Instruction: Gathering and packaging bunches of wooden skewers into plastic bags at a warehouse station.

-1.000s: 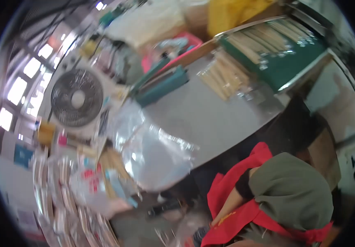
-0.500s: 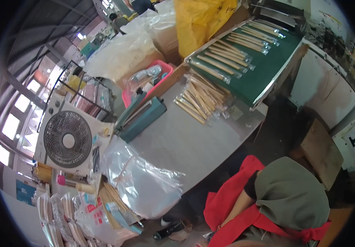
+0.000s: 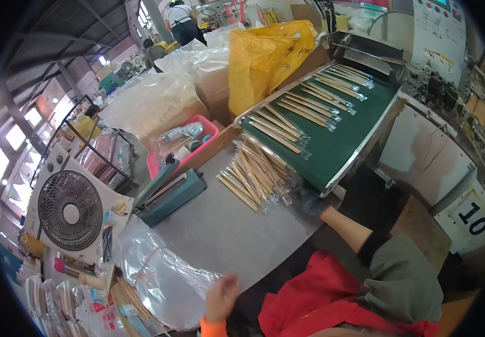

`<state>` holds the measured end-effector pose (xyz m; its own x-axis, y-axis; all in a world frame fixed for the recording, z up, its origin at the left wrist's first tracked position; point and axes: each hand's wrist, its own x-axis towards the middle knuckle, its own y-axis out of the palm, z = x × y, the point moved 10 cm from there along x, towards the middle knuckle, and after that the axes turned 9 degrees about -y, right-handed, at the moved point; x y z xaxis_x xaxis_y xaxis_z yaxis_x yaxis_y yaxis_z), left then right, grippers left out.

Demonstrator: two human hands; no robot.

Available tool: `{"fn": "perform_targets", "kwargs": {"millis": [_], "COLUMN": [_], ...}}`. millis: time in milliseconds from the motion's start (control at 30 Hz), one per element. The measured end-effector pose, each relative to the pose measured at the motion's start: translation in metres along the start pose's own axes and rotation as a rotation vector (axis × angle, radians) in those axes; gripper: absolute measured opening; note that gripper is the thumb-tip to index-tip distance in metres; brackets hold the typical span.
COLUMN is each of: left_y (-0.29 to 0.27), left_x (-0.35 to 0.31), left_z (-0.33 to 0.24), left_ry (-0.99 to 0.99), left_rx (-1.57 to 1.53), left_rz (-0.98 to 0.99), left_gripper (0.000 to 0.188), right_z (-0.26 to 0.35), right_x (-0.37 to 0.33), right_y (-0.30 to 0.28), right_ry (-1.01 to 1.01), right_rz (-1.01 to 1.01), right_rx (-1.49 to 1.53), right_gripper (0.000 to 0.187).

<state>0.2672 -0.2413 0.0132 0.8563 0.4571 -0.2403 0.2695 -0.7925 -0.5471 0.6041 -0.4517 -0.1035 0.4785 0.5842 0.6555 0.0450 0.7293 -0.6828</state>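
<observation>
Left fingers (image 3: pixel 225 285) were loosely curled, holding nothing, at the clear bag's (image 3: pixel 164 275) edge on the table (image 3: pixel 225 224). Right hand (image 3: pixel 310 201) was at the wrapped sticks (image 3: pixel 253 174), grip unclear. Best to pinch the bag's rim only.

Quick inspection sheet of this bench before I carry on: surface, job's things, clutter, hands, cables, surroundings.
Surface: grey table, bare in the middle.
Job's things: wrapped chopsticks piled at the end of the green conveyor belt, more pairs lying across the belt; clear plastic bags at the near-left edge.
Clutter: teal heat sealer, pink tray, white box fan, packets at lower left.
Hands: left hand beside the clear bags, holding nothing visible; right hand in a dark glove under the belt end, grip unclear.
Cables: nothing seen.
Surroundings: yellow bag, white sacks, people at the far end.
</observation>
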Motion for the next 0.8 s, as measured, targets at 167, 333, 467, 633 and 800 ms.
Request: {"fn": "perform_targets", "kwargs": {"millis": [167,333,467,633,800], "left_y": [-0.032,-0.024,0.051,0.081,0.049], "left_x": [0.168,0.303,0.345,0.286,0.194], "left_z": [-0.023,0.025,-0.030,-0.064,-0.008], "left_ry": [0.223,0.215,0.212,0.303,0.128], "left_rx": [-0.141,-0.008,-0.654,-0.284,-0.274], "left_rz": [-0.272,-0.410,0.071,-0.213,-0.564], "left_gripper": [0.040,0.056,0.070,0.078,0.082], "right_z": [0.055,0.053,0.062,0.041,0.118], "right_x": [0.008,0.019,0.100,0.110,0.071], "right_y": [0.027,0.009,-0.028,0.064,0.070], "right_ry": [-0.242,0.032,0.079,0.458,0.513], "right_rz": [0.151,0.197,-0.147,0.291,0.200], "right_rx": [-0.474,0.059,-0.349,0.135,0.432], "right_gripper": [0.036,0.043,0.066,0.063,0.048]}}
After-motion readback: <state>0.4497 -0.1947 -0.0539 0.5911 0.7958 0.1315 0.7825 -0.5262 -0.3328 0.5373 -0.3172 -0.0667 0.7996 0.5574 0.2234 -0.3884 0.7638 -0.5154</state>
